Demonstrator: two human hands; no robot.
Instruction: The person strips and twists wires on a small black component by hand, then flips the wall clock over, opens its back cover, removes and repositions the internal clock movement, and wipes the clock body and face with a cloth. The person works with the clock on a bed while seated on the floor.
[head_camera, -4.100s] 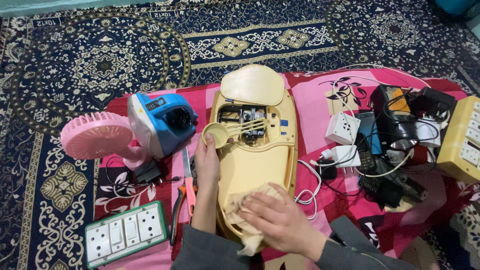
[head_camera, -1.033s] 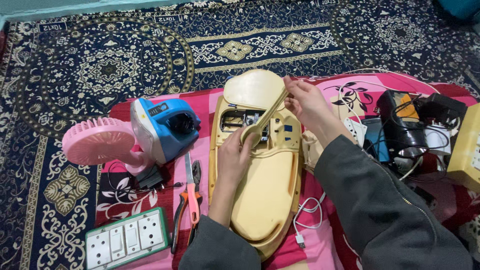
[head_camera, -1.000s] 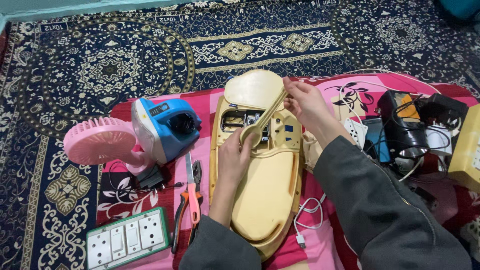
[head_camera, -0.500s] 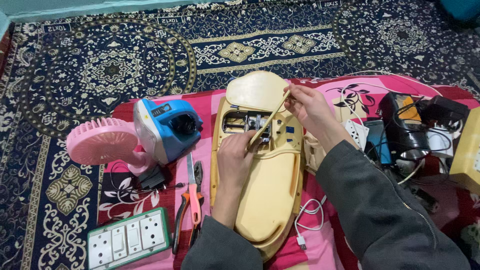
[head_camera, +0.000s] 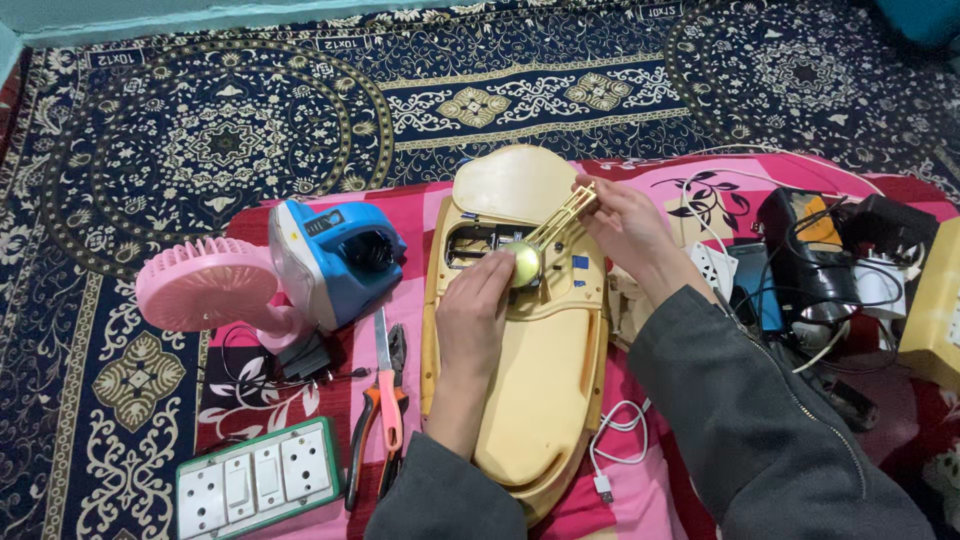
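Both hands meet over the cream casing (head_camera: 540, 400): the right hand (head_camera: 625, 225) pinches the far end of a slim yellow arm (head_camera: 560, 218), which slants down toward the person to its round cap (head_camera: 523, 264). The left hand (head_camera: 478, 305), fingers curled closed, presses that cap from the near side

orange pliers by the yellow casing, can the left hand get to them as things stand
Probably yes. The orange pliers lie in the open on the pink cloth, just left of the left hand and its forearm, with nothing on top. That hand rests on the yellow casing at the round part, so it would have to let go first.
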